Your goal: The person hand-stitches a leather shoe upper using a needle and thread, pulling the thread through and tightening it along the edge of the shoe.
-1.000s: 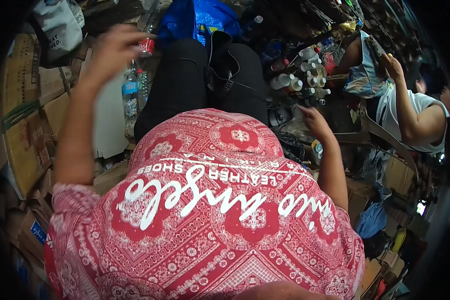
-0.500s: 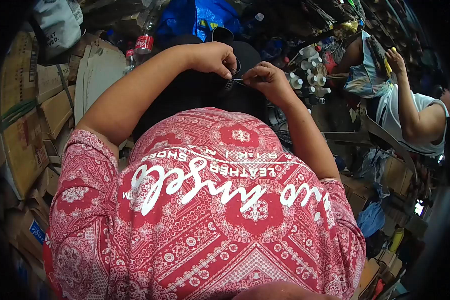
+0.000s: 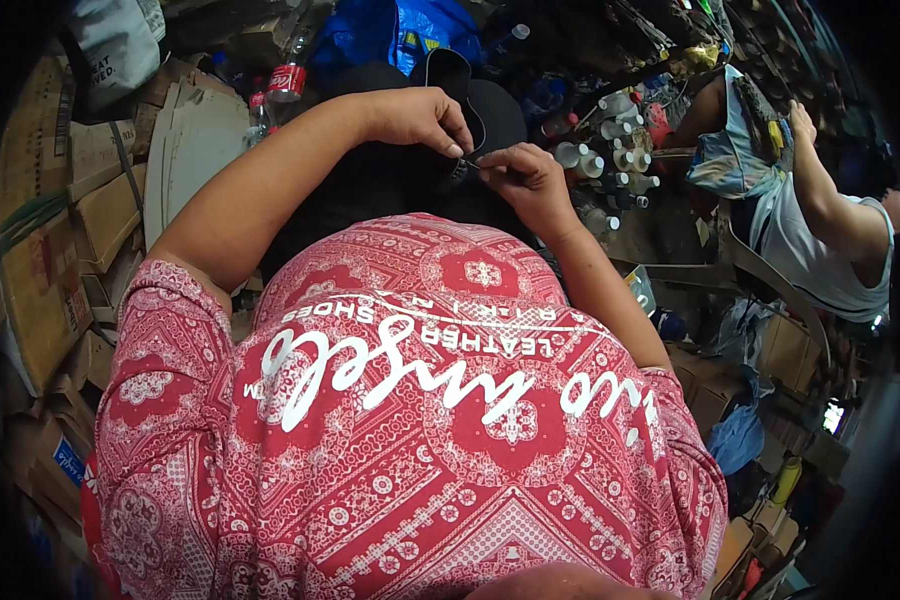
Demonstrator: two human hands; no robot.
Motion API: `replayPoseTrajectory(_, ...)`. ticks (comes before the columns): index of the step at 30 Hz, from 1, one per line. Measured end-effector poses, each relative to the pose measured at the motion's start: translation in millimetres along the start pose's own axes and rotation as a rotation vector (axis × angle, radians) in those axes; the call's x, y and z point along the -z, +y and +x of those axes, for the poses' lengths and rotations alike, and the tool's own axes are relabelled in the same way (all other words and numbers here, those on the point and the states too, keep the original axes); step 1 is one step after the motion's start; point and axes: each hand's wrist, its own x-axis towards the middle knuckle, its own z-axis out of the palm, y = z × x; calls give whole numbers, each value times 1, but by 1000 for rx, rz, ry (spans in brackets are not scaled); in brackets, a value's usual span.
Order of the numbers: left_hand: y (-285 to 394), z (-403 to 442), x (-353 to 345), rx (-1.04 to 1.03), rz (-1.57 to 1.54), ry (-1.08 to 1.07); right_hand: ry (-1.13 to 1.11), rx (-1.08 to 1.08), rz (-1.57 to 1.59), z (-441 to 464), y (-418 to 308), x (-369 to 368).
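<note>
Over my dark-clothed lap, both hands work close together at a black, flexible piece with a pale edge [image 3: 448, 68], which curves up in a loop behind my fingers. My left hand [image 3: 422, 120] is closed, thumb and fingers pinching the lower end of this piece. Just to the right, my right hand [image 3: 532, 178] pinches too, its fingertips almost touching the left thumb. A thin, light, needle-like line shows between the fingertips; what exactly the right fingers hold is too small to tell. Below the fingertips hangs a small dark part with pale marks [image 3: 459, 172].
Cardboard boxes [image 3: 110, 225] pile up on the left, near a cola bottle [image 3: 287, 84]. Several plastic bottles [image 3: 625, 160] stand to the right. Ahead lies a blue bag [image 3: 400, 35]. At the right another person in a white sleeveless top [image 3: 820, 240] sits by a curved chair arm [image 3: 770, 270].
My right hand has shifted slightly down and left, and its fingers are drawn in more. Less of the thin light line shows between my hands. The other person's raised hand has moved.
</note>
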Motion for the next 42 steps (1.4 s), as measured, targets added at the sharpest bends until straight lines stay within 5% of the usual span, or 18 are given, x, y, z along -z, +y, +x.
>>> replayPoseTrajectory(7, 7, 2, -2, 17, 174, -102, -22, 63, -304, -13, -20, 5)
replayPoseTrajectory(15, 5, 10, -7, -10, 245, -66, -364, 179, -800, 15, -57, 17)
replayPoseTrajectory(24, -9, 11, -8, -183, 303, 178, -423, -108, -434, 32, -32, 18)
replayPoseTrajectory(30, -1, 6, -19, -90, 474, 432, -329, -32, -453, 28, -18, 11)
replayPoseTrajectory(34, 16, -32, -45, 37, 594, 667, -270, -75, -184, 20, -12, 21)
replayPoseTrajectory(36, 25, -63, -48, 53, 561, 574, -390, -592, 175, 12, -14, 38)
replayPoseTrajectory(37, 20, -78, -42, 43, 537, 516, -466, -579, 328, 7, -9, 54)
replayPoseTrajectory(39, 15, -108, -29, 85, 431, 446, -318, -416, 1144, -20, 26, 83)
replayPoseTrajectory(40, 18, -122, -20, 132, 354, 433, -140, -281, 1324, -35, 32, 96)
replayPoseTrajectory(41, 17, -134, -8, 287, 284, 392, 205, -374, 1354, -38, 2, 109)
replayPoseTrajectory(42, 14, -142, 5, 437, 213, 349, 219, -225, 1511, -44, 15, 132)
